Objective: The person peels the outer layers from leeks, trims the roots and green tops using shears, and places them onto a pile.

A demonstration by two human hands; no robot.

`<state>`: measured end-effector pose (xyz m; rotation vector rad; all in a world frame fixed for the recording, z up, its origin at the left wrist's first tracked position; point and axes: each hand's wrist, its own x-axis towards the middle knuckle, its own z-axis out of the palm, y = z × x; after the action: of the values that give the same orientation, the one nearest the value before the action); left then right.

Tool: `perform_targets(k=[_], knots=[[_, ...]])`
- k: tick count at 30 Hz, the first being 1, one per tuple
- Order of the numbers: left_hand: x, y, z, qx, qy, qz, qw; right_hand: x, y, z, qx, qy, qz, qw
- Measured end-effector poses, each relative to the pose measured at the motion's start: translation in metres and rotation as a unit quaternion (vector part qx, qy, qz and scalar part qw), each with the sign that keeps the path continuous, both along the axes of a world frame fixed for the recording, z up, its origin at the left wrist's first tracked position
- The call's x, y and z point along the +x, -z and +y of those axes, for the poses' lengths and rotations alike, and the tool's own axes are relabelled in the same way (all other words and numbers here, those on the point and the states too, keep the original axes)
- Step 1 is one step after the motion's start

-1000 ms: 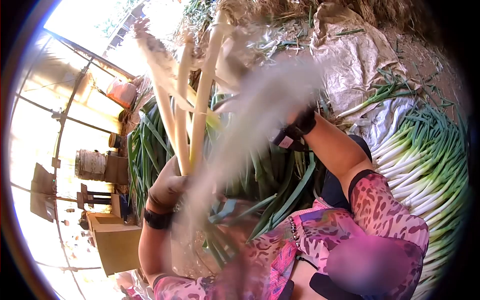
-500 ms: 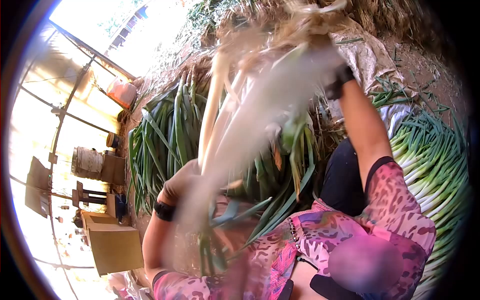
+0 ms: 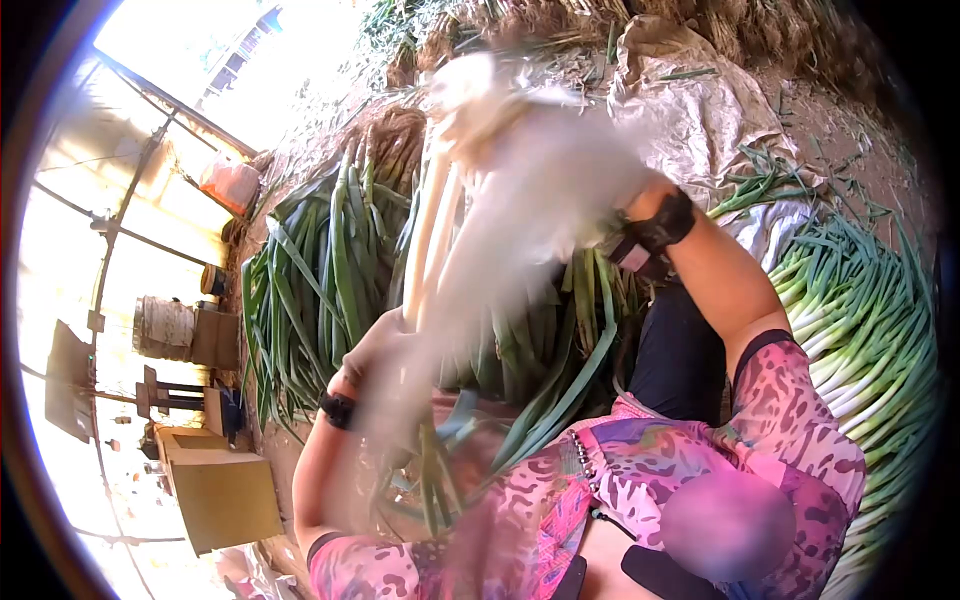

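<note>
Several long green onions (image 3: 431,240) with white stalks are held up in front of my body, root ends away from me and green leaves (image 3: 430,475) hanging toward my lap. My left hand (image 3: 378,345), with a dark band at the wrist, is closed around their lower stalks. My right hand (image 3: 610,190) is near the root end, hidden by a pale blur, so its fingers cannot be made out. A dark band circles that wrist too. Beneath lies a heap of untrimmed green onions (image 3: 325,260).
To the right lies a long pile of cleaned green onions (image 3: 850,370). A crumpled pale sack (image 3: 690,100) is spread on the ground ahead. More onions with dry roots (image 3: 740,30) are stacked at the back. A cardboard box (image 3: 225,490) stands at the left by a sheeted wall.
My right hand has come down and closer to me from beyond the root ends. Loose pale skins at the top have shifted. My left hand still grips the stalks, nearly in place.
</note>
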<state>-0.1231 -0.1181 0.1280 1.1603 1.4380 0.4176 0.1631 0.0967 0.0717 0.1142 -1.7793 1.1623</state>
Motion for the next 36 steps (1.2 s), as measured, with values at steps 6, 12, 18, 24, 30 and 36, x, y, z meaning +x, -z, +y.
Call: perform_targets(k=[6, 12, 18, 24, 30, 36], knots=[[0.014, -0.003, -0.003, 0.023, 0.02, 0.032, 0.999, -0.016, 0.024, 0.02, 0.07, 0.158, -0.202, 0.964], [-0.075, -0.033, -0.001, 0.164, -0.063, 0.154, 0.972, 0.168, -0.026, 0.037, 0.134, 0.656, -0.423, 0.61], [-0.327, -0.087, -0.015, 0.535, -0.119, 0.375, 0.748, 0.447, 0.15, -0.025, -0.016, 0.679, -0.513, 0.524], [-0.369, -0.182, -0.078, 0.549, -0.242, 0.632, 0.49, 0.55, 0.384, -0.198, -0.278, 0.579, -0.604, 0.472], [-0.323, -0.224, -0.074, 0.622, -0.538, 0.153, 0.547, 0.475, 0.377, -0.117, -0.127, 0.349, -0.867, 0.334], [-0.221, -0.225, -0.036, 0.594, -0.378, 0.422, 0.571, 0.137, 0.086, 0.056, 0.105, 0.519, -0.478, 0.701]])
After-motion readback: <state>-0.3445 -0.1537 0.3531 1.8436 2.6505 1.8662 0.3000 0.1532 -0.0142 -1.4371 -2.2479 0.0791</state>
